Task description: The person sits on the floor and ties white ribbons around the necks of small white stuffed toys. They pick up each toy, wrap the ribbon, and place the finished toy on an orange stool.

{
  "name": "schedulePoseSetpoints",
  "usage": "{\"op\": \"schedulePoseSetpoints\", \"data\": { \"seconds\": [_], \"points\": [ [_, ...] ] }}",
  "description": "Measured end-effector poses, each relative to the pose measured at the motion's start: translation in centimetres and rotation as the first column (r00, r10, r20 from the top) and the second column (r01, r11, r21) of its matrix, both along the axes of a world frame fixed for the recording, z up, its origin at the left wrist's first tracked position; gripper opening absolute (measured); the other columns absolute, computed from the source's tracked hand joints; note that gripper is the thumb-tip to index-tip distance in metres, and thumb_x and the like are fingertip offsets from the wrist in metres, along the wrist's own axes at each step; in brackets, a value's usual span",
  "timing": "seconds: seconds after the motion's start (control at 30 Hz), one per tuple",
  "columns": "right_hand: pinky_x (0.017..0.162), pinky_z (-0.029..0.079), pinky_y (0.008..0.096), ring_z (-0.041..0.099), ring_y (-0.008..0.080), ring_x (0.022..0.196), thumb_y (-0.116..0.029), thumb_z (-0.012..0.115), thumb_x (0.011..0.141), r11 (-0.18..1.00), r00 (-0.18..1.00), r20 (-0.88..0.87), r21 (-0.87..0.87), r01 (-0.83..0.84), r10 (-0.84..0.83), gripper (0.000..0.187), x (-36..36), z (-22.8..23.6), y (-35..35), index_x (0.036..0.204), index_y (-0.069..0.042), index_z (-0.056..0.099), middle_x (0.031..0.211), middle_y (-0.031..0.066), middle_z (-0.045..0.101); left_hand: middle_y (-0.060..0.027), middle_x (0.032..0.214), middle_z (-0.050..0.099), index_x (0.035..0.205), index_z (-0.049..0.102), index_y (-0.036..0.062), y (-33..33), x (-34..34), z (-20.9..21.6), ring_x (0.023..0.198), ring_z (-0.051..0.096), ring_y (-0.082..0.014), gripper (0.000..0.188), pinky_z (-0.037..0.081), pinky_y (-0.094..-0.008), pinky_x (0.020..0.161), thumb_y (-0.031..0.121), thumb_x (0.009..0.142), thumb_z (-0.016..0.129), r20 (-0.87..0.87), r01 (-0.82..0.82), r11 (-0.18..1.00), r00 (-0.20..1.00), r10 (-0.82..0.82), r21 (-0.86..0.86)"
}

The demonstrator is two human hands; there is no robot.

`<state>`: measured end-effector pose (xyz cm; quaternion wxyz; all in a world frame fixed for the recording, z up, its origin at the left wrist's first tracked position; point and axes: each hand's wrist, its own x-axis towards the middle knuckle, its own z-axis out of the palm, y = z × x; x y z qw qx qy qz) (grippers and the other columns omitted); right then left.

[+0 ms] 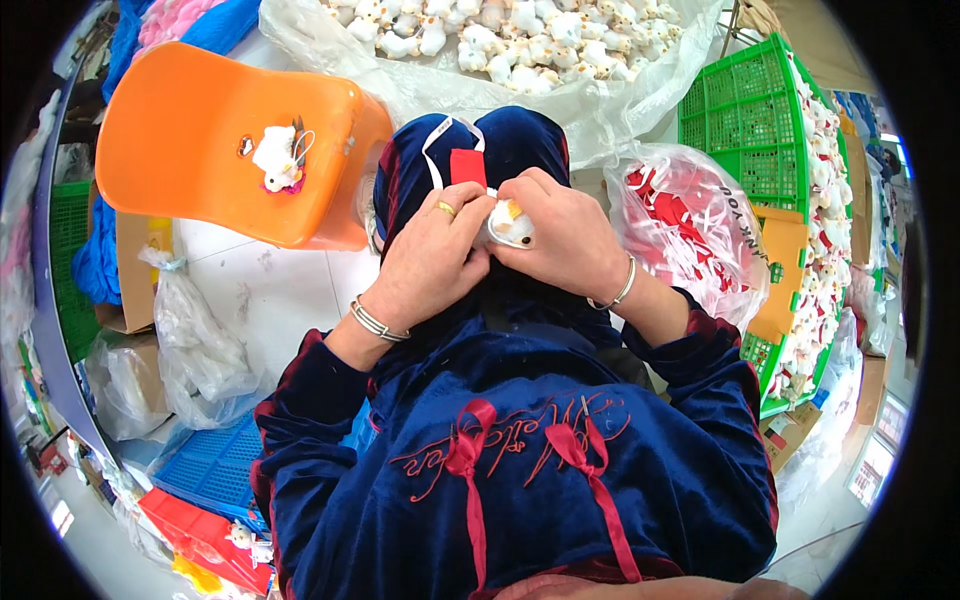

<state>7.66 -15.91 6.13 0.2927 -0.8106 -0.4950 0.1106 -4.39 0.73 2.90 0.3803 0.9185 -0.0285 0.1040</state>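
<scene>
- Your left hand [430,245] and right hand [568,228] pinch a small white plush toy [512,227].
- A white-strapped red cloth piece [467,167] touches your left fingertips.

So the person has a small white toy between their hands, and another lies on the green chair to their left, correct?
Not quite: the chair is orange, not green, as the head view shows. A small white toy is between the left hand and right hand, and another toy lies on that chair, to the person's left.
</scene>
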Motion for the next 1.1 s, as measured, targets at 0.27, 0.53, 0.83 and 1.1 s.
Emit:
{"op": "schedulePoseSetpoints", "data": {
  "seconds": [0.27, 0.53, 0.83, 1.1],
  "points": [
    [0.074, 0.053, 0.0348, 0.065, 0.023, 0.081, -0.023, 0.074, 0.092, 0.966, 0.696, -0.718, 0.184, 0.183, 0.005, 0.039, 1.8, 0.4, 0.0, 0.123, -0.003, 0.06, 0.102, 0.008, 0.066, -0.0134, 0.122, 0.059, 0.125, 0.058, 0.0016, 0.3, 0.3, -1.5, 0.11, 0.063, -0.0306, 0.056, 0.051, -0.0369, 0.098, 0.013, 0.076, 0.084, -0.035, -0.125, 0.945, 0.992, 0.12, -0.303],
    [0.097, 0.046, 0.0443, 0.065, 0.0317, 0.101, -0.013, 0.065, 0.09, 0.945, 0.895, -0.316, 0.017, -0.327, 0.315, 0.026, 4.0, -2.5, 0.6, 0.114, -0.005, 0.069, 0.104, 0.0144, 0.071, -0.0093, 0.116, 0.06, 0.124, 0.057, 0.0025, 1.8, -0.7, -0.5, 0.11, 0.061, -0.0199, 0.056, 0.049, -0.0334, 0.098, 0.015, 0.076, 0.083, -0.197, 0.005, 0.71, 0.959, -0.203, -0.705],
    [0.086, 0.052, 0.0438, 0.066, 0.036, 0.096, -0.012, 0.065, 0.091, 0.935, 0.885, -0.301, 0.109, -0.338, 0.355, 0.018, 3.7, -2.2, 0.9, 0.106, -0.003, 0.07, 0.101, 0.0142, 0.071, -0.0025, 0.12, 0.064, 0.138, 0.05, 0.0051, 2.8, -1.2, -0.2, 0.112, 0.06, -0.0115, 0.07, 0.049, -0.0306, 0.101, 0.014, 0.077, 0.083, -0.257, 0.002, 0.644, 0.916, -0.309, -0.765],
    [0.076, 0.053, 0.0427, 0.068, 0.0351, 0.085, -0.013, 0.065, 0.096, 0.986, 0.902, -0.399, 0.049, -0.16, 0.166, 0.012, 3.7, -1.7, 0.4, 0.097, -0.002, 0.064, 0.086, 0.016, 0.069, -0.0032, 0.116, 0.066, 0.135, 0.052, 0.0051, 3.2, -1.5, 0.2, 0.108, 0.063, -0.0125, 0.066, 0.05, -0.0307, 0.099, 0.016, 0.078, 0.082, -0.251, -0.022, 0.659, 0.934, -0.255, -0.751]
  ]
}}
